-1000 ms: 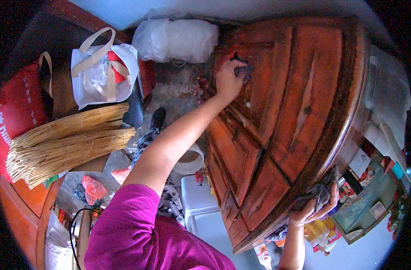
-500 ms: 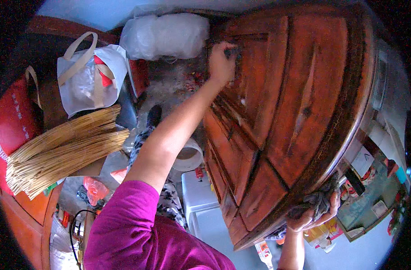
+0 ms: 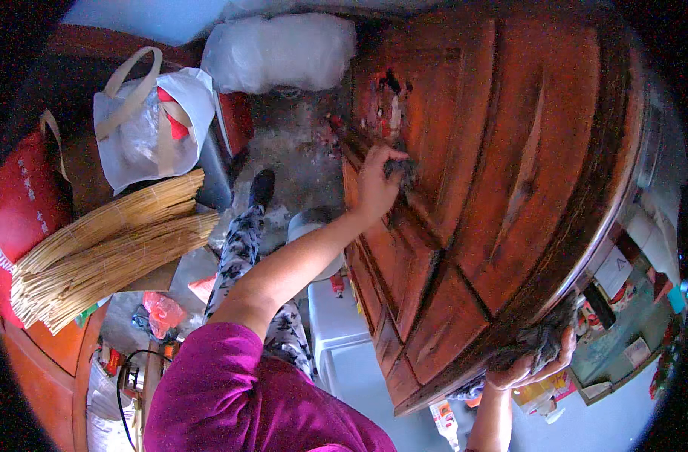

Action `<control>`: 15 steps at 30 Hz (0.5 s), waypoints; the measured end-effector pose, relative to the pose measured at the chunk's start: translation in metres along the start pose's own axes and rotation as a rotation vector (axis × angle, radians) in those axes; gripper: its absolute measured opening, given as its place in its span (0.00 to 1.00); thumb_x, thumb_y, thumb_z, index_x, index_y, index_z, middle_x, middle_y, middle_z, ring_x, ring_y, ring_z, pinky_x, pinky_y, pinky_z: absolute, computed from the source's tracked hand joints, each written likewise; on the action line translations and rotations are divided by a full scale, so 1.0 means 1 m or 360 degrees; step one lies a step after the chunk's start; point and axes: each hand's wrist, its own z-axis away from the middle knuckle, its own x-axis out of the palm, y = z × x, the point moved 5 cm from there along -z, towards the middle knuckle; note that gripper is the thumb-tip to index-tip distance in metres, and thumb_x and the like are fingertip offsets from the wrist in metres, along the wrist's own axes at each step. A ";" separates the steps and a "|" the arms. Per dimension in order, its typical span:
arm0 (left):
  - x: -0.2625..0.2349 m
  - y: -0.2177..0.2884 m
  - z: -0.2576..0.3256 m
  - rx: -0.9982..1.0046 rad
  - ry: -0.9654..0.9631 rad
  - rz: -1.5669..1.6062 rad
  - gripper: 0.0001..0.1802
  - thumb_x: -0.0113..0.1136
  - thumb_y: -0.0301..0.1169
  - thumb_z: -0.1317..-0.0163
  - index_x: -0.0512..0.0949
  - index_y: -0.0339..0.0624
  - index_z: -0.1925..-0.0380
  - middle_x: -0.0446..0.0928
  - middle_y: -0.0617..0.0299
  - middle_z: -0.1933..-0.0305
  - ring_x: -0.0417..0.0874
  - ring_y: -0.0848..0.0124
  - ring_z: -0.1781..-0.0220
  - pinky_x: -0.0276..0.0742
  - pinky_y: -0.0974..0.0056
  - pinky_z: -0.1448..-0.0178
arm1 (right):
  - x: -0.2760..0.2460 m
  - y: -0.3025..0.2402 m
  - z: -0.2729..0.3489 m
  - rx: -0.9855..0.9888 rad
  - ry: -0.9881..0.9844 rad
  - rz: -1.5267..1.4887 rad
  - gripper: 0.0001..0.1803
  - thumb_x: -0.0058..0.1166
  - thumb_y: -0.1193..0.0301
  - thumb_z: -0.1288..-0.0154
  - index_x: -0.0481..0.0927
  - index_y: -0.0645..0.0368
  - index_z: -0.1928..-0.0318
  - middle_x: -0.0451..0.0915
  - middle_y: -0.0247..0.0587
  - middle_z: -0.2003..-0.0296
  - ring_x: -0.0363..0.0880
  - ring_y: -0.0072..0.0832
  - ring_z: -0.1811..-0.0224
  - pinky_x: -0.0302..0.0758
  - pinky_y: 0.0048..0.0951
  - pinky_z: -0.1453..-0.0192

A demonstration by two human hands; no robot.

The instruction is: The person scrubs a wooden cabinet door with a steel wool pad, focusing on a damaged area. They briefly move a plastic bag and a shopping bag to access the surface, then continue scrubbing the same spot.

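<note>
A large reddish-brown wooden panelled piece (image 3: 525,151), like a cabinet front or door, stands before me on the right. My left hand (image 3: 376,184) is closed around a small dark grey wad (image 3: 398,175), pressed against the wood beside a recessed panel; its material I cannot make out. Above it on the panel is a dark and pale patch (image 3: 391,105), perhaps a picture or stain. By the lower right edge, my right hand (image 3: 528,371) grips a crumpled dark grey rag (image 3: 531,345) against the wood's rim.
On the left lie a bundle of thin tan sticks (image 3: 110,245), a white bag with beige handles (image 3: 152,132) and a red bag (image 3: 24,203). A plastic-wrapped bundle (image 3: 280,54) sits at the back. Pale stools (image 3: 336,320) and a white bottle (image 3: 444,424) are close below the wood.
My left hand has moved down and slightly right along the panel with the wad, uncovering the patch above. My right hand stays at the edge with the rag.
</note>
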 end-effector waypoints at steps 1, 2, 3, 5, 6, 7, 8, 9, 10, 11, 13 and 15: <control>0.002 -0.009 -0.003 -0.0012 0.0047 0.0016 0.17 0.61 0.12 0.48 0.79 0.39 0.58 0.76 0.54 0.55 0.80 0.54 0.50 0.73 0.59 0.44 | 0.000 0.000 0.000 0.0003 -0.0014 0.0026 0.45 0.51 0.36 0.39 0.67 0.60 0.35 0.69 0.52 0.40 0.65 0.49 0.34 0.59 0.59 0.28; 0.003 -0.022 -0.009 -0.0017 0.0104 0.0031 0.17 0.60 0.12 0.47 0.79 0.39 0.58 0.77 0.54 0.55 0.80 0.55 0.50 0.73 0.59 0.44 | 0.001 -0.001 -0.002 -0.0001 -0.0025 0.0043 0.45 0.51 0.36 0.39 0.67 0.61 0.35 0.69 0.51 0.40 0.65 0.49 0.34 0.59 0.59 0.28; 0.005 -0.046 -0.016 -0.0330 0.0068 0.0269 0.16 0.60 0.13 0.47 0.79 0.39 0.58 0.77 0.53 0.55 0.80 0.55 0.50 0.74 0.59 0.44 | 0.000 -0.004 -0.003 -0.0005 -0.0030 0.0063 0.46 0.50 0.36 0.39 0.67 0.61 0.35 0.69 0.51 0.40 0.64 0.49 0.33 0.59 0.58 0.27; 0.013 -0.085 -0.024 -0.0935 0.0003 0.0751 0.16 0.60 0.13 0.46 0.79 0.39 0.57 0.78 0.52 0.55 0.80 0.55 0.50 0.74 0.59 0.44 | 0.003 -0.008 -0.003 -0.0023 -0.0025 0.0040 0.45 0.50 0.37 0.38 0.67 0.61 0.35 0.69 0.51 0.40 0.65 0.48 0.34 0.59 0.57 0.27; 0.010 -0.079 -0.022 -0.0622 0.0169 0.0471 0.16 0.60 0.13 0.46 0.79 0.38 0.57 0.78 0.53 0.56 0.80 0.56 0.51 0.74 0.61 0.46 | 0.005 -0.010 -0.003 -0.0033 -0.0020 0.0027 0.44 0.50 0.37 0.37 0.67 0.61 0.34 0.69 0.51 0.40 0.65 0.47 0.34 0.59 0.57 0.27; 0.011 -0.076 -0.017 -0.0437 0.0128 0.0341 0.17 0.60 0.13 0.46 0.80 0.38 0.57 0.77 0.52 0.56 0.80 0.56 0.51 0.75 0.61 0.47 | 0.007 -0.012 -0.004 -0.0047 -0.0017 0.0014 0.44 0.49 0.37 0.37 0.67 0.61 0.34 0.69 0.51 0.39 0.65 0.47 0.34 0.59 0.56 0.27; 0.008 -0.048 -0.001 -0.0283 0.0037 0.0192 0.17 0.60 0.13 0.47 0.80 0.39 0.57 0.77 0.52 0.56 0.80 0.55 0.51 0.75 0.61 0.48 | 0.004 -0.006 -0.002 -0.0012 -0.0025 0.0025 0.43 0.50 0.38 0.36 0.67 0.61 0.34 0.69 0.51 0.39 0.66 0.47 0.34 0.59 0.56 0.27; 0.004 -0.016 0.006 -0.0108 -0.0051 0.0048 0.18 0.60 0.12 0.48 0.80 0.40 0.57 0.76 0.52 0.56 0.80 0.55 0.51 0.75 0.61 0.49 | 0.001 -0.001 0.000 0.0017 -0.0019 0.0024 0.43 0.50 0.39 0.36 0.67 0.61 0.34 0.69 0.51 0.39 0.66 0.46 0.34 0.59 0.56 0.27; 0.000 0.010 0.005 -0.0028 -0.0144 0.0020 0.18 0.60 0.13 0.48 0.81 0.41 0.57 0.76 0.52 0.55 0.80 0.54 0.51 0.76 0.61 0.49 | 0.002 0.004 0.001 0.0029 -0.0009 -0.0005 0.42 0.50 0.39 0.35 0.67 0.61 0.34 0.69 0.51 0.39 0.66 0.46 0.34 0.59 0.55 0.26; -0.003 0.036 0.004 0.0037 -0.0221 0.0013 0.19 0.60 0.13 0.48 0.81 0.43 0.57 0.76 0.51 0.55 0.80 0.53 0.51 0.76 0.61 0.50 | 0.003 0.001 -0.001 0.0026 -0.0019 -0.0025 0.42 0.50 0.40 0.35 0.67 0.61 0.34 0.69 0.51 0.39 0.66 0.46 0.34 0.58 0.55 0.26; -0.005 0.046 0.004 0.0170 -0.0288 -0.0060 0.20 0.61 0.13 0.48 0.82 0.45 0.57 0.75 0.52 0.54 0.80 0.51 0.51 0.77 0.59 0.51 | 0.003 -0.003 -0.003 0.0024 -0.0035 -0.0062 0.41 0.51 0.41 0.35 0.67 0.61 0.34 0.69 0.51 0.39 0.66 0.46 0.34 0.58 0.55 0.26; -0.007 0.019 0.002 0.0309 -0.0270 -0.0192 0.20 0.61 0.14 0.49 0.82 0.48 0.57 0.75 0.52 0.52 0.80 0.49 0.51 0.77 0.57 0.52 | 0.003 -0.003 -0.002 -0.0017 -0.0073 -0.0041 0.41 0.50 0.41 0.34 0.67 0.62 0.34 0.69 0.51 0.39 0.66 0.46 0.34 0.58 0.55 0.26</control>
